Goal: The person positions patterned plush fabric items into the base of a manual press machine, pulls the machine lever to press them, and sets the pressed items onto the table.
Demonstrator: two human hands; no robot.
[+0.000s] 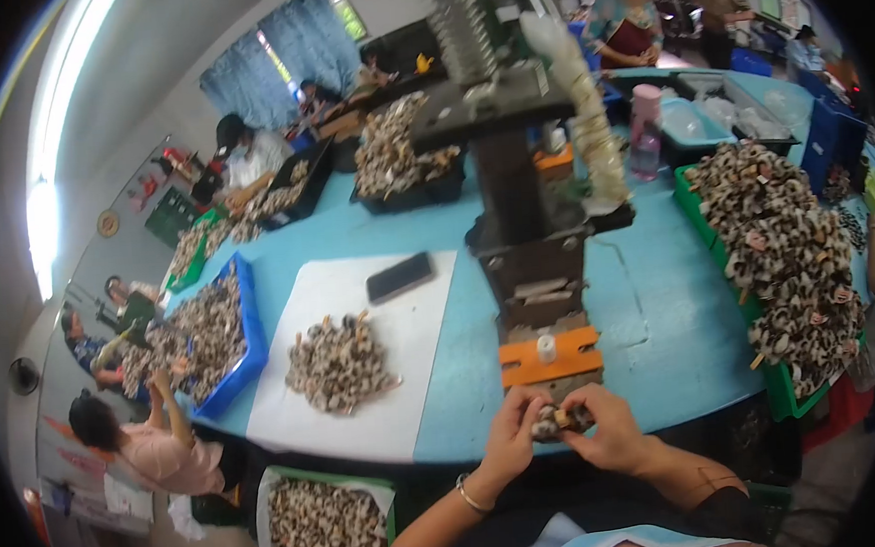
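A small brown, white and dark piece (547, 425) is held between both hands at the table's front edge. My left hand (512, 431) pinches its left side, and a bracelet circles that wrist. My right hand (607, 426) has its fingers closed on the right side of the same piece. Just beyond the fingertips stands a dark press-like machine (532, 268) with an orange plate (550, 358) at its base. Left of it, a pile of similar pieces (339, 364) lies on a white sheet (297, 427).
A black phone (399, 277) lies on the sheet. Blue tray (254, 330) at left, green tray (710, 222) at right and green-rimmed bin (389, 497) below hold many pieces. A pink bottle (644, 132) stands behind. Several people work around; one person (168, 450) sits at lower left.
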